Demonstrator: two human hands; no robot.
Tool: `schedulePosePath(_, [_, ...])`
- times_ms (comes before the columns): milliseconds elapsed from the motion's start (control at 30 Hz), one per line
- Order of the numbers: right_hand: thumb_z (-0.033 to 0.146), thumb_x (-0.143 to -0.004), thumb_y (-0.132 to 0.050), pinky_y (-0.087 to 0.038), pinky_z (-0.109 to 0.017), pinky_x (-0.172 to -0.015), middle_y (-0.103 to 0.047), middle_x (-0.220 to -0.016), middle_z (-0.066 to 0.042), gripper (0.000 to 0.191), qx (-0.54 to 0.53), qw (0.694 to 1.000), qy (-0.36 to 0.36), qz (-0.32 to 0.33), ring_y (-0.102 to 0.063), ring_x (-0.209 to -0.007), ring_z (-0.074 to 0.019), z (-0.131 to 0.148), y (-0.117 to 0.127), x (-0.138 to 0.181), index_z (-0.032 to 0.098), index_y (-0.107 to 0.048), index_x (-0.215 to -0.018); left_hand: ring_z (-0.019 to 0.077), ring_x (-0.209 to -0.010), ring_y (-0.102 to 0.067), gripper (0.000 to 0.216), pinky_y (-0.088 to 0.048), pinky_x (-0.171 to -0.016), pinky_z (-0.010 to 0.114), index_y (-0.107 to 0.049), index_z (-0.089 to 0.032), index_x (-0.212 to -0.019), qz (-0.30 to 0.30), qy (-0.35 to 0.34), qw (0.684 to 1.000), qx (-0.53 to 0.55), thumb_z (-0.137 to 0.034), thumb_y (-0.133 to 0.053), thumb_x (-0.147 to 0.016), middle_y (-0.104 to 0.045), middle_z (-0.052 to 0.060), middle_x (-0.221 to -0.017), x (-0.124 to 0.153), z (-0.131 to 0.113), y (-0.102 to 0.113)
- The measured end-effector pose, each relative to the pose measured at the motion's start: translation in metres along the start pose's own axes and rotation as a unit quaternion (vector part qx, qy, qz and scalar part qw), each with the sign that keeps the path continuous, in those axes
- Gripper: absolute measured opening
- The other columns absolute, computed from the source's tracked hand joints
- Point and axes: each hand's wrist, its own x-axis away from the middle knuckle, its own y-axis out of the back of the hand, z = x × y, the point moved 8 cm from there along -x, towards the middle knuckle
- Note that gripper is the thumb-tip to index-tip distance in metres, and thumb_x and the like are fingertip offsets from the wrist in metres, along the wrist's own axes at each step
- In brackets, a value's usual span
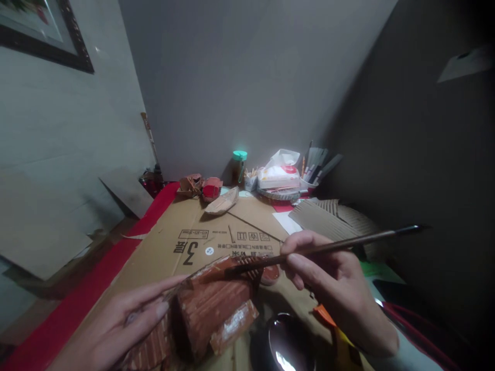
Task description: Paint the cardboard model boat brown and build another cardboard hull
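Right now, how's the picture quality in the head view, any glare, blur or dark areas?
Head view: dim overall, right side nearly black; glare on the glossy dark bowl at the bottom edge; left hand and right hand with the brush slightly soft; painted cardboard piece readable; wide-angle distortion bends the walls; far clutter lacks detail.

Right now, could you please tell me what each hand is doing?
Left hand: open, fingers steadying the red-painted cardboard model.
Right hand: closed on the paintbrush, its tip at the model's top.
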Motion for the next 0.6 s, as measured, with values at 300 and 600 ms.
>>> schedulePosePath(300, [0.040, -0.093, -0.069, -0.036, -0.022, -0.053, -0.055, -0.066, 0.003, 0.017, 0.017, 0.999, 0.017, -0.030, -0.047, -0.060, -0.0114, -0.001, 0.027, -0.011, 0.023, -0.067, -0.093, 0.0281, -0.121, -0.067, 0.050, -0.054, -0.102, 0.035, -0.077, -0.043, -0.110, -0.029, -0.003, 1.000, 0.000, -0.077, -0.061, -0.078, -0.077, -0.006, -0.119, 0.000, -0.003, 0.005])
schedulePosePath(600, [0.039, -0.092, -0.071, -0.037, -0.022, -0.055, -0.052, -0.064, 0.003, 0.017, -0.055, 0.994, 0.033, -0.094, -0.045, -0.060, -0.0107, 0.005, 0.038, -0.012, 0.022, -0.068, -0.090, 0.0212, -0.134, -0.056, 0.044, -0.041, -0.110, 0.029, -0.062, -0.046, -0.133, 0.022, -0.037, 0.996, -0.074, -0.060, -0.052, -0.093, -0.063, -0.010, -0.142, -0.005, 0.020, 0.010])
